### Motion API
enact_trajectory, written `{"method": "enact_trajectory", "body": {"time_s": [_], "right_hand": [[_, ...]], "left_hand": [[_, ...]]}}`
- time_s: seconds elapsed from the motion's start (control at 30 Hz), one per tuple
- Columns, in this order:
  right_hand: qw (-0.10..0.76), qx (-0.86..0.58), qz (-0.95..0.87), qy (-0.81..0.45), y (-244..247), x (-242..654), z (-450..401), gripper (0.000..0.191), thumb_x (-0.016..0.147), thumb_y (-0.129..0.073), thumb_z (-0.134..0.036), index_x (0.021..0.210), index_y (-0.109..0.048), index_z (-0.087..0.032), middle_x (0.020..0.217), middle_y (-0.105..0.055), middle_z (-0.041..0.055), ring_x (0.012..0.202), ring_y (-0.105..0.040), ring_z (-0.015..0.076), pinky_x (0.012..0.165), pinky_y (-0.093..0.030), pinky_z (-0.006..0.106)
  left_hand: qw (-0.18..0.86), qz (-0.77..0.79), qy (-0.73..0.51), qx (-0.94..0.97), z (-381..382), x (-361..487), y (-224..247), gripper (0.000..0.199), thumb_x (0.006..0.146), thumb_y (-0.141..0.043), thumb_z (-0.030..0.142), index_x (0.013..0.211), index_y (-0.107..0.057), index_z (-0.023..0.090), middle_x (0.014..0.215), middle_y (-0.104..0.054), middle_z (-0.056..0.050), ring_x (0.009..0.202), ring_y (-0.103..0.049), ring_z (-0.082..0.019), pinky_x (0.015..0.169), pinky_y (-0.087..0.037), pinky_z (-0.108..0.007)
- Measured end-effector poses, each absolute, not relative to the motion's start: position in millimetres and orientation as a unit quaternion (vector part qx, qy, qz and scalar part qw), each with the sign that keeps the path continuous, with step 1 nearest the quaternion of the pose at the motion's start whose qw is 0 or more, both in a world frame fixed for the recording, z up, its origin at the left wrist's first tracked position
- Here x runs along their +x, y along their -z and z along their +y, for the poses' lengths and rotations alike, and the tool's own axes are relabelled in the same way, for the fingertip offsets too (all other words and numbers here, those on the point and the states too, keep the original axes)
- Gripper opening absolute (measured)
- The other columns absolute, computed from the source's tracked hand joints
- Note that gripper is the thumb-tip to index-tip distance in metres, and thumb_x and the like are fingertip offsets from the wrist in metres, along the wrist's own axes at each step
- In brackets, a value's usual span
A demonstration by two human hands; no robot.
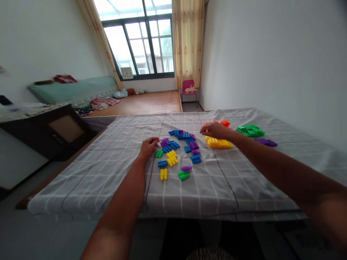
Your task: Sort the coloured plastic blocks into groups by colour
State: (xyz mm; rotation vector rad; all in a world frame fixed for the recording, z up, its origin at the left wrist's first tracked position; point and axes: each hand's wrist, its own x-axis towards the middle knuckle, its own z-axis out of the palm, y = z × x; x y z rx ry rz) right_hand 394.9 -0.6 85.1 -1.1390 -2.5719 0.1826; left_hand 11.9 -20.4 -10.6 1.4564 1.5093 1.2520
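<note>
My left hand [149, 146] rests on the cloth with its fingers curled together, beside purple plastic blocks [164, 142]; what its fingertips hold, if anything, is too small to make out. My right hand [213, 129] is closed in a pinch above the cloth, in front of a pile of orange-red blocks [224, 123] and just behind a stack of yellow blocks [219, 143]. Whatever lies in that pinch is hidden. Between the hands, blue blocks [184, 136] and purple ones form a curve. Nearer me lie yellow blocks [171, 158], a blue pair [162, 163] and green blocks [183, 176].
Green pieces [250, 130] and purple pieces [265, 142] are heaped at the right, beyond my right forearm. A grey checked cloth [108, 180] covers the table. Farther back are a low bed platform [154, 103], a pink chair [189, 86] and a dark cabinet [46, 130].
</note>
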Motion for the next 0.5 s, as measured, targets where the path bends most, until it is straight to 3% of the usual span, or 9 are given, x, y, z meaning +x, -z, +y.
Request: {"method": "enact_trajectory", "body": {"time_s": [0.13,0.27,0.4,0.5], "right_hand": [[0.149,-0.243,-0.956,-0.072,-64,278,-20,0.024,0.085,-0.057,-0.016,0.103,-0.071,-0.019,0.103,-0.070,0.0066,0.094,-0.062,0.0181,0.085,-0.045,0.029],[0.118,-0.179,-0.976,-0.027,-44,203,-29,0.032,0.083,-0.055,-0.009,0.109,-0.069,-0.022,0.114,-0.068,0.0052,0.104,-0.057,0.0193,0.091,-0.042,0.031],[0.071,-0.177,-0.981,-0.024,-41,176,-33,0.035,0.079,-0.056,-0.005,0.106,-0.068,-0.025,0.101,-0.070,0.0022,0.099,-0.057,0.0180,0.085,-0.043,0.028],[0.090,-0.198,-0.975,-0.049,-52,180,-41,0.028,0.083,-0.056,-0.012,0.104,-0.067,-0.026,0.090,-0.070,-0.0008,0.094,-0.058,0.0169,0.081,-0.042,0.026]], "left_hand": [[0.334,0.582,-0.502,0.545,-24,13,9,0.038,0.074,-0.057,0.034,0.105,-0.067,0.015,0.098,-0.072,-0.009,0.069,-0.063,-0.015,0.046,-0.040,-0.020],[0.332,0.569,-0.519,0.545,-26,10,9,0.038,0.074,-0.057,0.031,0.105,-0.067,0.013,0.096,-0.072,-0.010,0.069,-0.064,-0.015,0.047,-0.042,-0.020],[0.337,0.553,-0.525,0.551,-24,8,10,0.037,0.072,-0.059,0.033,0.101,-0.068,0.013,0.096,-0.072,-0.010,0.072,-0.065,-0.016,0.050,-0.044,-0.021],[0.343,0.545,-0.526,0.555,-24,8,10,0.039,0.070,-0.062,0.036,0.099,-0.068,0.012,0.093,-0.073,-0.010,0.075,-0.065,-0.017,0.052,-0.046,-0.022]]}}
